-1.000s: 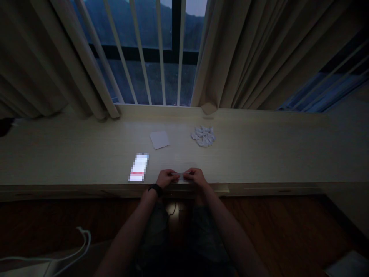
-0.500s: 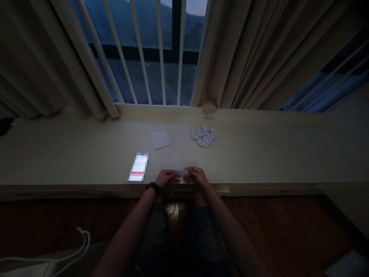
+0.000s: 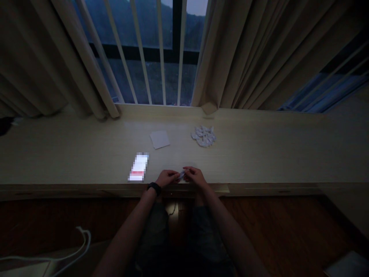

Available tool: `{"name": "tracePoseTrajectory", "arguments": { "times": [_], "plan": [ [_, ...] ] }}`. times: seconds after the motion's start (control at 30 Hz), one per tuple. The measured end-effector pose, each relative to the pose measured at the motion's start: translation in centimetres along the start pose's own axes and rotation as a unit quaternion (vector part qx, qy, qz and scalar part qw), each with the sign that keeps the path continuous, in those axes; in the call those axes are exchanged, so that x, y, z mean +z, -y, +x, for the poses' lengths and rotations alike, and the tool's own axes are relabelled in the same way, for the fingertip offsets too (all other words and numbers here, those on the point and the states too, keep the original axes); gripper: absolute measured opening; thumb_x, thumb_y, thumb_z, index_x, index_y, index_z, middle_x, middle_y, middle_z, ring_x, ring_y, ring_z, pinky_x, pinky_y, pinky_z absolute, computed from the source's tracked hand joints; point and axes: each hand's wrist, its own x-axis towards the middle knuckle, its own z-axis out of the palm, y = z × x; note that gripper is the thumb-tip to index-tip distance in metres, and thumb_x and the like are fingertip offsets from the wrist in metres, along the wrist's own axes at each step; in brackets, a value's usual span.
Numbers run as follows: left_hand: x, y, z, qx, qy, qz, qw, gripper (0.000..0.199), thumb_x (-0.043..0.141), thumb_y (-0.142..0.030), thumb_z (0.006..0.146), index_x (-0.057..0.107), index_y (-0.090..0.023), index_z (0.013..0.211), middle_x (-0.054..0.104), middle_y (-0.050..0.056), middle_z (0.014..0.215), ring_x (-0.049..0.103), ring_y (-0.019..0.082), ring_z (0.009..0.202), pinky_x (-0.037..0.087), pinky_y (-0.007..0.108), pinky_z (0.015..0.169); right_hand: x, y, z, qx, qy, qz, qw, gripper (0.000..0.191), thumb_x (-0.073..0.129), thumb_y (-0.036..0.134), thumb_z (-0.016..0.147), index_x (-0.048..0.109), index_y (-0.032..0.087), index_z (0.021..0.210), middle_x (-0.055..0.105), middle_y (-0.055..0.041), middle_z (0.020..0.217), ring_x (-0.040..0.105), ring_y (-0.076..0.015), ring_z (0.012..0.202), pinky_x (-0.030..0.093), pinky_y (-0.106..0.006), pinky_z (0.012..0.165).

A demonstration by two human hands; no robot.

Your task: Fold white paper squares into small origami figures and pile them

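Note:
Between my two hands is a small piece of white paper (image 3: pixel 181 175), bunched narrow and mostly covered by fingers. My left hand (image 3: pixel 167 177), with a black band on its wrist, pinches the paper's left end. The right end is in the closed fingers of my right hand (image 3: pixel 194 176). Both hands are at the front edge of the pale wooden counter (image 3: pixel 259 154). Farther back lie a small stack of square white paper (image 3: pixel 160 139) and, to its right, a pile of crumpled or twisted white paper pieces (image 3: pixel 203 136).
A lit phone (image 3: pixel 138 167), its screen blurred, lies left of my hands. Beige curtains (image 3: pixel 242 50) and a barred window (image 3: pixel 147 57) stand behind the counter. A white cable (image 3: pixel 84 240) loops at the lower left. Drawer fronts (image 3: pixel 273 190) run below the edge.
The paper between my hands was flatter and wider; now it is gathered narrower. My hands have drawn slightly closer together, and the other things have stayed put.

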Motion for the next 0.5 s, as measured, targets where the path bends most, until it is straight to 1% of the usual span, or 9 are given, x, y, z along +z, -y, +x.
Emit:
{"name": "tracePoseTrajectory", "arguments": {
  "times": [0.07,0.13,0.23,0.33,0.43,0.5],
  "plan": [
    [-0.11,-0.25,-0.06,0.018,-0.004,0.048,0.999,0.041,0.061,-0.048,0.076,0.071,-0.012,0.094,0.071,0.01,0.088,0.064,0.019,0.079,0.049,0.028,0.071,0.11,0.01,0.05,-0.003,0.004,-0.011,1.0,0.05,0.067,0.05,0.07,0.064,0.015,0.105,0.067,-0.0043,0.076,0.061,-0.0127,0.057,0.05,-0.026,0.054],
    [-0.16,-0.49,-0.09,0.029,-0.008,0.076,0.997,0.04,0.06,-0.046,0.076,0.071,-0.012,0.093,0.071,0.009,0.088,0.064,0.019,0.079,0.048,0.028,0.071,0.16,0.1,0.05,-0.005,0.005,-0.008,1.0,0.048,0.067,0.049,0.07,0.065,0.015,0.104,0.067,-0.0045,0.078,0.06,-0.0122,0.057,0.05,-0.025,0.053],
    [-0.05,-0.69,-0.03,0.027,-0.015,0.078,0.997,0.039,0.057,-0.043,0.077,0.07,-0.011,0.096,0.071,0.01,0.088,0.064,0.019,0.078,0.048,0.027,0.069,0.19,0.32,-0.03,0.002,-0.003,0.009,1.0,0.048,0.069,0.048,0.068,0.064,0.015,0.103,0.067,-0.0037,0.077,0.06,-0.0121,0.058,0.05,-0.025,0.055],
    [0.18,-0.72,0.07,0.025,-0.037,0.085,0.995,0.037,0.056,-0.038,0.077,0.068,-0.01,0.1,0.071,0.01,0.088,0.064,0.018,0.076,0.048,0.027,0.067,0.15,0.4,-0.1,0.01,-0.004,0.015,1.0,0.048,0.069,0.047,0.067,0.065,0.015,0.103,0.067,-0.0037,0.078,0.061,-0.0126,0.059,0.051,-0.025,0.056],
    [0.37,-0.66,0.12,0.016,-0.048,0.112,0.992,0.038,0.053,-0.032,0.077,0.066,-0.01,0.106,0.071,0.008,0.082,0.063,0.017,0.069,0.047,0.026,0.064,-0.02,0.2,-0.09,0.012,0.014,0.012,1.0,0.048,0.068,0.044,0.067,0.065,0.015,0.106,0.068,-0.0044,0.083,0.061,-0.0135,0.062,0.051,-0.026,0.058],
    [0.44,-0.52,0.17,0.016,-0.058,0.139,0.989,0.038,0.053,-0.029,0.076,0.066,-0.011,0.106,0.071,0.008,0.08,0.063,0.017,0.068,0.047,0.027,0.064,-0.1,-0.01,-0.05,0.012,0.026,0.009,1.0,0.049,0.069,0.04,0.066,0.064,0.016,0.109,0.068,-0.0045,0.085,0.061,-0.0148,0.066,0.051,-0.027,0.061]
  ]
}}
